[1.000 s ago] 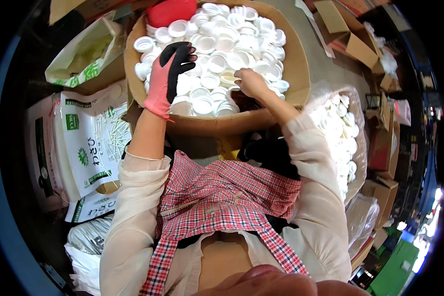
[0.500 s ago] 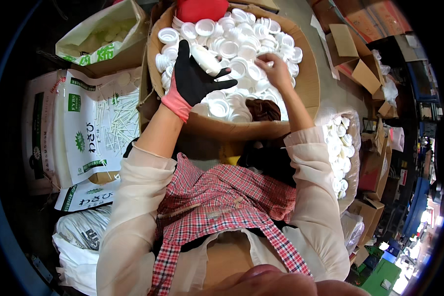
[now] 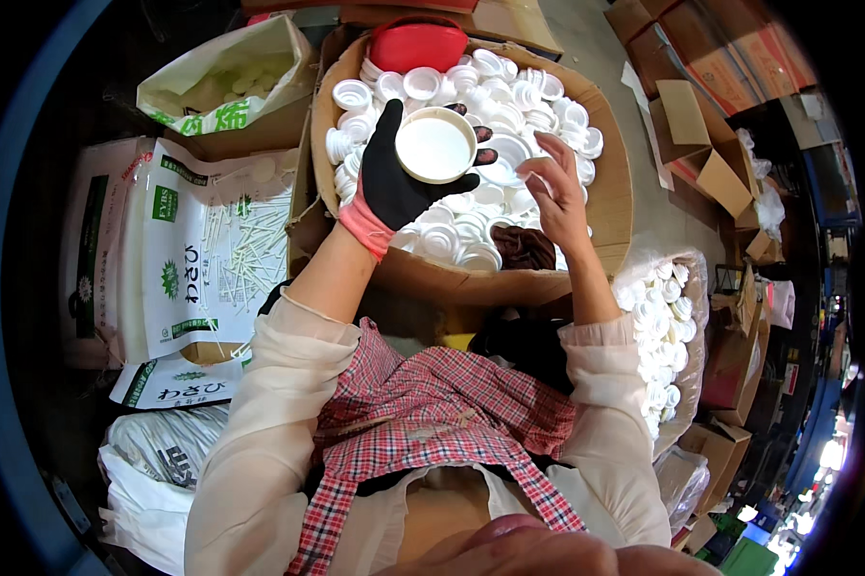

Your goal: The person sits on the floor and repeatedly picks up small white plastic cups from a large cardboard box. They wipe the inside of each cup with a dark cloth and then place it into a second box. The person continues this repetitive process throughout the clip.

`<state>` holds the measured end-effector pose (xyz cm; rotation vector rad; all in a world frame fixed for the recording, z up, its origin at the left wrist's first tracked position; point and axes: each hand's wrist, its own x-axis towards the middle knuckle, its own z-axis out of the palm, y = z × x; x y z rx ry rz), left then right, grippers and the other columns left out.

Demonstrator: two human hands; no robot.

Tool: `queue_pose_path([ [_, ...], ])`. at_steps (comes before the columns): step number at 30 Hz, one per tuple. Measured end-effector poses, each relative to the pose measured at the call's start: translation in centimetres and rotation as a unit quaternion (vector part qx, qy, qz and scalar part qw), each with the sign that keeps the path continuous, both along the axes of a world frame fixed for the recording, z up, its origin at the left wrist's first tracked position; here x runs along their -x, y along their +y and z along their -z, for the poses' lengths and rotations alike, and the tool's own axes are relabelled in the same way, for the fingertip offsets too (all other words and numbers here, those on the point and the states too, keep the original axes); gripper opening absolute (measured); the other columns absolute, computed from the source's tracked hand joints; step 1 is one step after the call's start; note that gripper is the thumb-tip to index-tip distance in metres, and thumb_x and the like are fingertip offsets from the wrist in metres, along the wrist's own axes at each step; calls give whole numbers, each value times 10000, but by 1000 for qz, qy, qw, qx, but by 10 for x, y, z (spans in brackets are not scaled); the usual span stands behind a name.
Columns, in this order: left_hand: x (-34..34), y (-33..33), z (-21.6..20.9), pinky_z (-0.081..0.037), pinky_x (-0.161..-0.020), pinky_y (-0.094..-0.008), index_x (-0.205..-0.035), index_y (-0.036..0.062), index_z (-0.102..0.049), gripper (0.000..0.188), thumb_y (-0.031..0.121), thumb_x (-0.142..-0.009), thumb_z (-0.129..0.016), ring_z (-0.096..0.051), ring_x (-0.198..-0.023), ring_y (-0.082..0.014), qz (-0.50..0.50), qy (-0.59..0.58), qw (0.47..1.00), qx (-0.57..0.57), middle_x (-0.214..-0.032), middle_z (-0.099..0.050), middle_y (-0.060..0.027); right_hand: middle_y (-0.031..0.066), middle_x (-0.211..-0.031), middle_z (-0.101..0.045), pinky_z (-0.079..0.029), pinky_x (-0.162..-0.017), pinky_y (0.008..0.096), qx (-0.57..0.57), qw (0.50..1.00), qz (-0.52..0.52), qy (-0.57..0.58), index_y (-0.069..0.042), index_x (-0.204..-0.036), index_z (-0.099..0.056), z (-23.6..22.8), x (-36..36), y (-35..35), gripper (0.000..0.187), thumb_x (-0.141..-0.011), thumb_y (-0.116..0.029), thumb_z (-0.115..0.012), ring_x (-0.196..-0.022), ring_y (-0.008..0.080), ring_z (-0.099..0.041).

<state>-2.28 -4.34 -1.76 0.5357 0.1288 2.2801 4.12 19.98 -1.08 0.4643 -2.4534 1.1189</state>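
My left hand, in a black glove with a pink cuff, holds a round white plastic lid, its flat disc facing up between thumb and fingers. To the right of it, my bare right hand is raised with its fingers bent and apart, and nothing shows in it. Both hands are above a big cardboard box heaped with white plastic lids. A dark brown cloth or bag lies on the heap near its front edge, and a red object rests at the back.
On the left are a white bag with pale pieces inside and a printed sheet strewn with thin white sticks. A lined carton of white parts stands to the right. Opened cardboard boxes sit farther right.
The lid in my left hand has turned from a tilted, nearly edge-on position to show its flat face. My right hand has come up from the heap, fingers spreading. The view has shifted slightly.
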Motion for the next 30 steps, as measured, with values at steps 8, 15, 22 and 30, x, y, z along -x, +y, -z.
queue_pose_path([
  [8, -31, 23, -20, -451, -974, -363, -1317, -46, -402, 539, 290, -936, -580, -580, -1130, -230, -51, 6, 993, 109, -1222, -611, -140, 143, -1270, -478, -498, -936, 412, 579, 742, -142, -306, -105, -1378, -345, -15, -38, -21, 644, -811, -29, -641, -1128, 250, -534],
  [15, -37, 38, -17, -481, -928, -317, -1189, -19, -575, 518, 168, -751, -779, -607, -1075, -201, -503, 512, 508, 476, -1149, -645, -113, 117, -1299, -459, -427, -982, 376, 316, 943, -98, -33, -90, -1215, -500, -34, -53, -16, 575, -699, 61, -704, -1200, 251, -475],
  [22, -59, 52, -25, -469, -935, -324, -1213, -4, -571, 501, 47, -734, -712, -601, -1079, -260, -453, 466, 624, 433, -1216, -597, -133, 152, -1265, -490, -464, -898, 378, -36, 996, -4, 78, -97, -1231, -568, -45, -63, -35, 633, -643, 40, -760, -1126, 321, -517],
  [30, -53, 54, -9, -433, -987, -310, -1303, -9, -481, 536, 4, -803, -673, -557, -1152, -213, -414, 427, 703, 390, -1277, -566, -116, 155, -1223, -517, -479, -863, 390, -55, 990, 25, 125, -107, -1248, -571, -34, -61, -35, 667, -625, 62, -741, -1087, 331, -524],
])
